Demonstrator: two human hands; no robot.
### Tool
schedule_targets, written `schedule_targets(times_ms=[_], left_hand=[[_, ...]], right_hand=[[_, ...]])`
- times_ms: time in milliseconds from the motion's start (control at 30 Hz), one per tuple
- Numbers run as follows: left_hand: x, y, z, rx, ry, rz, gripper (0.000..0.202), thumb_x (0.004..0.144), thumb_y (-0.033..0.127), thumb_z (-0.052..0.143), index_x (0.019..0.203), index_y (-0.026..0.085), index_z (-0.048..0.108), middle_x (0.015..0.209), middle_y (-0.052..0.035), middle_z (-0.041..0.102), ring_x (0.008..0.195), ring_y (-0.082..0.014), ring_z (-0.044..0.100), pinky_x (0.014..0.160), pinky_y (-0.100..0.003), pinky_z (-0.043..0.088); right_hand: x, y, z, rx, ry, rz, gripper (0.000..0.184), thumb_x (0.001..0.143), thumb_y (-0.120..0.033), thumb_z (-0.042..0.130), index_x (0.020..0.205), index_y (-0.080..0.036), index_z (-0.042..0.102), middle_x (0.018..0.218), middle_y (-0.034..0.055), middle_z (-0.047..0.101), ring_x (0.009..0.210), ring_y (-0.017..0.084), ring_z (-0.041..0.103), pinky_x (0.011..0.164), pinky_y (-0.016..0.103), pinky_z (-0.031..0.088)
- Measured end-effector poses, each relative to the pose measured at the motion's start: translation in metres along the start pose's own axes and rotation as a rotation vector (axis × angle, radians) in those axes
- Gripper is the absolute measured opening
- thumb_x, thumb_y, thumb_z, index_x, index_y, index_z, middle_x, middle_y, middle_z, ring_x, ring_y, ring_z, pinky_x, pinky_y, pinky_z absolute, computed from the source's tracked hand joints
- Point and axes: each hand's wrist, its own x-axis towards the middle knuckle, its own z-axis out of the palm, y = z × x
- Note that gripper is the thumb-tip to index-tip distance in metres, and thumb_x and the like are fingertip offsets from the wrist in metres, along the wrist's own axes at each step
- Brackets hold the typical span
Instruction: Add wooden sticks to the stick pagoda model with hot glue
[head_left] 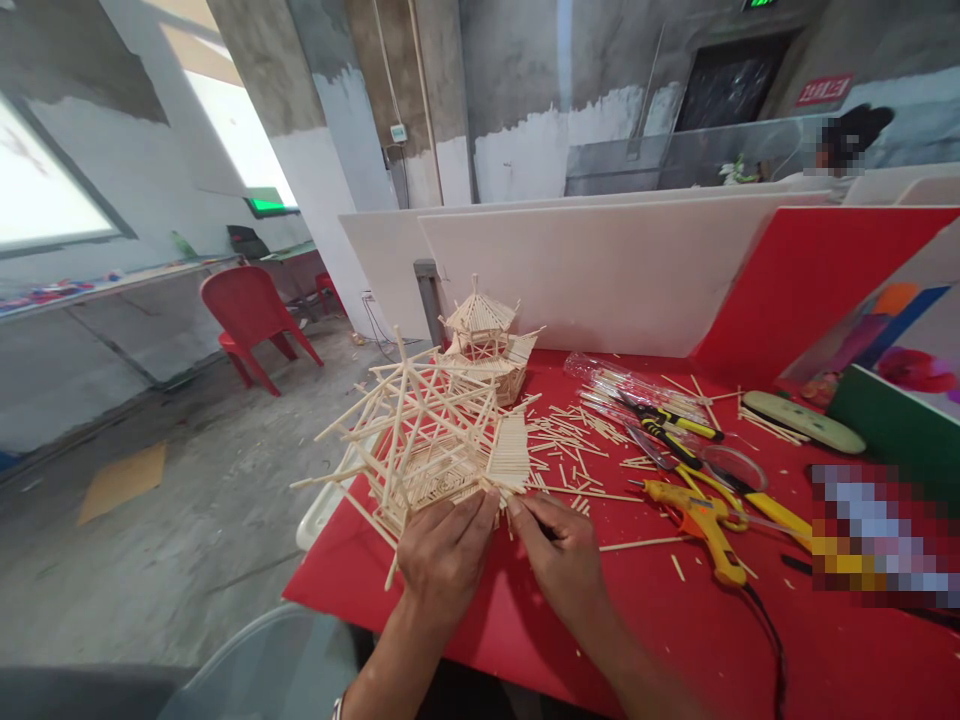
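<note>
A building model made of thin wooden sticks (420,400) stands at the table's near left, with an open roof frame of crossing sticks. One roof section is covered by a panel of close-set sticks (510,450). My left hand (446,550) is closed on the model's near edge, just below that panel. Beside it, my right hand (562,555) pinches at the panel's lower corner, fingertips almost meeting the left ones. A short wooden stick seems to be between the right fingertips, mostly hidden. Behind stands a finished-looking stick pavilion (481,335) with a pointed roof.
Loose cut sticks (570,440) litter the red tabletop (525,630). On the right lie a yellow glue gun (701,520) with a black cord, pliers (667,430), clear tape (735,467) and a plastic bag of sticks (637,385). White boards (600,280) rise behind. A person sits beyond them.
</note>
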Motion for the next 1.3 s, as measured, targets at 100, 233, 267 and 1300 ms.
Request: schedule_targets(times_ms=[100, 233, 267, 1300], left_hand=[[-0.0003, -0.0002, 0.0003, 0.0, -0.006, 0.002, 0.036, 0.083, 0.011, 0.064, 0.118, 0.017, 0.063, 0.099, -0.0059, 0.075, 0.084, -0.0197, 0.069, 0.075, -0.033, 0.053], [-0.0016, -0.0004, 0.0004, -0.005, -0.012, 0.001, 0.035, 0.083, 0.011, 0.064, 0.118, 0.017, 0.064, 0.099, -0.0059, 0.075, 0.086, -0.0199, 0.069, 0.077, -0.033, 0.053], [-0.0017, -0.0003, 0.0003, -0.006, -0.013, -0.001, 0.035, 0.083, 0.011, 0.063, 0.118, 0.017, 0.064, 0.099, -0.0058, 0.075, 0.087, -0.0199, 0.069, 0.077, -0.033, 0.053], [-0.0018, -0.0004, 0.0007, -0.012, 0.0, -0.01, 0.035, 0.084, 0.013, 0.062, 0.118, 0.02, 0.065, 0.097, -0.0061, 0.075, 0.084, -0.0184, 0.07, 0.075, -0.031, 0.054]], right_hand=[[0.0005, -0.0004, -0.0003, -0.01, -0.001, -0.012, 0.031, 0.091, -0.031, 0.054, 0.065, -0.017, 0.062, 0.064, 0.0007, 0.058, 0.061, 0.012, 0.052, 0.06, 0.024, 0.04], [0.0011, -0.0007, -0.0004, -0.03, 0.001, -0.021, 0.03, 0.091, -0.031, 0.054, 0.065, -0.017, 0.063, 0.065, 0.0012, 0.059, 0.061, 0.012, 0.052, 0.06, 0.024, 0.041], [0.0012, -0.0008, -0.0004, -0.033, 0.004, -0.022, 0.031, 0.09, -0.031, 0.054, 0.065, -0.017, 0.063, 0.065, 0.0015, 0.059, 0.062, 0.012, 0.053, 0.061, 0.024, 0.041], [0.0026, -0.0049, -0.0032, -0.078, 0.011, -0.053, 0.033, 0.09, -0.031, 0.052, 0.061, -0.018, 0.064, 0.058, 0.001, 0.055, 0.063, 0.014, 0.055, 0.062, 0.025, 0.044]])
